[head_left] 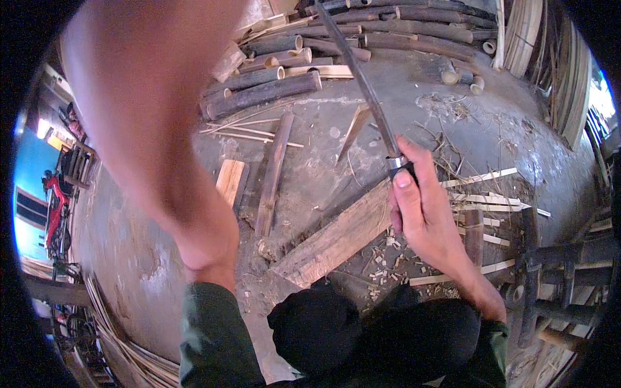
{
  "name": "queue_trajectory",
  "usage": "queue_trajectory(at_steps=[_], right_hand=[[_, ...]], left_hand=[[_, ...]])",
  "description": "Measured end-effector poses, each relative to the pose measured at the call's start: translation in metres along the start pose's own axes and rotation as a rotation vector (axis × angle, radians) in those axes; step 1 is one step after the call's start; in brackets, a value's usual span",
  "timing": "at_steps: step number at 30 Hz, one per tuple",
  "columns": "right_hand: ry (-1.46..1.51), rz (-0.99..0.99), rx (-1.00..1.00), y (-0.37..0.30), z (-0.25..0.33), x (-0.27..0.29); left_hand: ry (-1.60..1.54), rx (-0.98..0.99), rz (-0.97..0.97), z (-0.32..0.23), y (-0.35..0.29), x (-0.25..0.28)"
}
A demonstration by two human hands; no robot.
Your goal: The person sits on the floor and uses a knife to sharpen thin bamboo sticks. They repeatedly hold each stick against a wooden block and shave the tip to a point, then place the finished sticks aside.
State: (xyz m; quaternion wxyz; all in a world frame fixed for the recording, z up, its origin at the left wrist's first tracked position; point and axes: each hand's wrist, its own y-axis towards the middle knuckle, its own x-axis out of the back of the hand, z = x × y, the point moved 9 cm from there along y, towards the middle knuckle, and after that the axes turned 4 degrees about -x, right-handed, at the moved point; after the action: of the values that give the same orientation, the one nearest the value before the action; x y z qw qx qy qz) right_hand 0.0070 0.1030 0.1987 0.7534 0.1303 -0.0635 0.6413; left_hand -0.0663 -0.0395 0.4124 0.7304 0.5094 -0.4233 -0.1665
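Observation:
My right hand (pixel 420 213) is closed round the dark handle of a long-bladed knife (pixel 362 81), its thumb pressed near the metal collar. The narrow blade points up and away, past the frame's top edge. Below and left of that hand, a thick split piece of wood (pixel 339 236) lies slanted on the floor. My left forearm (pixel 149 116) rises large and blurred through the upper left, close to the camera. The left hand itself lies beyond the top edge, so whatever it may hold is hidden.
Cut bamboo poles (pixel 272 87) are stacked at the back. Pale split strips (pixel 491 200) and small cut chips (pixel 388 258) lie to the right. A dark bamboo frame (pixel 569 278) stands at the right edge. Long strips (pixel 129 343) lie lower left, and a red motorcycle (pixel 57 210) stands far left.

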Motion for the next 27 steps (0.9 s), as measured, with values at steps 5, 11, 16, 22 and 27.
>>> queue_trajectory(at_steps=[5, 11, 16, 22, 27], right_hand=[[-0.024, -0.111, 0.076, 0.006, -0.011, -0.007], [-0.158, -0.007, -0.057, 0.027, -0.099, -0.026], [0.078, 0.129, -0.312, 0.025, -0.038, 0.034], [0.119, 0.190, -0.336, 0.000, -0.026, 0.063], [-0.185, -0.009, -0.227, 0.000, -0.092, 0.077]], left_hand=[[-0.095, 0.229, 0.380, 0.057, -0.035, -0.215], [-0.637, 0.747, 0.427, 0.079, -0.147, -0.315], [-1.529, 0.563, 0.222, -0.012, -0.068, -0.204], [-1.187, 0.538, 0.289, -0.041, -0.071, -0.205], [-1.344, 0.612, 0.127, -0.059, -0.078, -0.229]])
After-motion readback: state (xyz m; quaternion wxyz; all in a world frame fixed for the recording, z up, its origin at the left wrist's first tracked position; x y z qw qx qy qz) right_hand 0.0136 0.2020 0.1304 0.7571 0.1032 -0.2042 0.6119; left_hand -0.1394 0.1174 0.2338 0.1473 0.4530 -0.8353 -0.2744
